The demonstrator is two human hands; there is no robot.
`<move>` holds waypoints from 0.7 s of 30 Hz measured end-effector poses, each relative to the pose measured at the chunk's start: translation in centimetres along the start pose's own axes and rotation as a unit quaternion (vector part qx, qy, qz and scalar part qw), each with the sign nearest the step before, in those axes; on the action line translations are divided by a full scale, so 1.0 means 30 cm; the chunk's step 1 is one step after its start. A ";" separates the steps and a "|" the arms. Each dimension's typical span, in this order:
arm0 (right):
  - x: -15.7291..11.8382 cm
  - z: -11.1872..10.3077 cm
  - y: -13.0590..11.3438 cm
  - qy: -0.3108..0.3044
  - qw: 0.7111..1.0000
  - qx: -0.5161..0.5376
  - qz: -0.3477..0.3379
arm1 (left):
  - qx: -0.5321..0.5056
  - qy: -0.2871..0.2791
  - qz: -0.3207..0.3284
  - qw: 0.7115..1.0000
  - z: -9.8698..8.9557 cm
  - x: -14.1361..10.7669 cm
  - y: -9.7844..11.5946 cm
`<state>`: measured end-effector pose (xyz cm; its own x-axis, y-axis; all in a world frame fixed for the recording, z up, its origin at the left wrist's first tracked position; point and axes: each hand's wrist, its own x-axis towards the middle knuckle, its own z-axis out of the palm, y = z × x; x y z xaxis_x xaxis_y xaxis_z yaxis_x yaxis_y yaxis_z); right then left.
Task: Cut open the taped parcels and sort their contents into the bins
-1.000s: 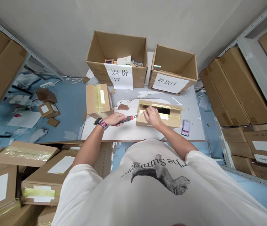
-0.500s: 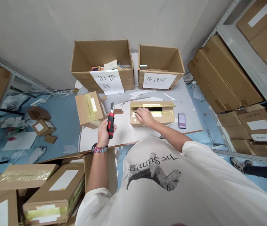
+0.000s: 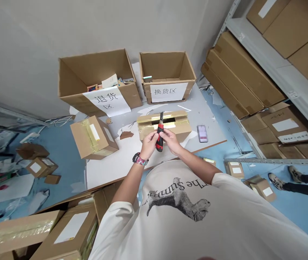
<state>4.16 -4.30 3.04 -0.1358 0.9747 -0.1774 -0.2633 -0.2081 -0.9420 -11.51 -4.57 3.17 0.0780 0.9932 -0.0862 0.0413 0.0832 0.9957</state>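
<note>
A red and black utility knife (image 3: pixel 159 138) points away from me with its blade out, above the near edge of a taped carton (image 3: pixel 181 127). My left hand (image 3: pixel 149 143) is closed on the knife handle from the left. From the right, my right hand (image 3: pixel 170 141) holds the same handle with its fingertips. The carton lies on the table, and a dark gap shows between its top flaps. Left of it stands a second taped carton (image 3: pixel 103 144) with a white label.
Two open boxes (image 3: pixel 74 86) (image 3: pixel 190 81) with paper signs stand at the back of the table (image 3: pixel 105 173). A phone (image 3: pixel 202 133) lies on the right. Shelves (image 3: pixel 265 39) hold cartons; a person's legs (image 3: pixel 306 182) show at the far right.
My left hand has moved right with the knife, in front of the carton. My right hand has left the carton's flap and taken hold of the knife. The view has shifted right.
</note>
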 end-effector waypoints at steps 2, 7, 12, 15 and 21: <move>-0.016 -0.034 -0.024 0.007 0.999 0.037 0.017 | 0.047 -0.043 0.002 0.998 0.019 0.022 0.019; -0.032 -0.168 -0.072 0.066 0.996 0.062 -0.006 | 0.281 -0.089 0.090 0.951 0.096 0.048 0.062; -0.007 -0.435 -0.134 0.215 0.973 -0.053 -0.070 | 0.408 -0.093 0.187 0.889 0.216 0.093 0.048; -0.027 -0.631 -0.194 0.238 0.940 -0.220 -0.106 | 0.447 -0.117 0.178 0.869 0.276 0.134 0.022; -0.121 -0.911 -0.297 0.061 0.818 -0.565 -0.092 | 0.473 -0.154 0.139 0.856 0.342 0.182 -0.011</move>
<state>33.10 -3.76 4.29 -0.0789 0.9963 0.0354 0.7910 0.0842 -0.6060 -0.89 0.00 2.01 0.4691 0.8832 0.0000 0.7556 -0.4013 0.5178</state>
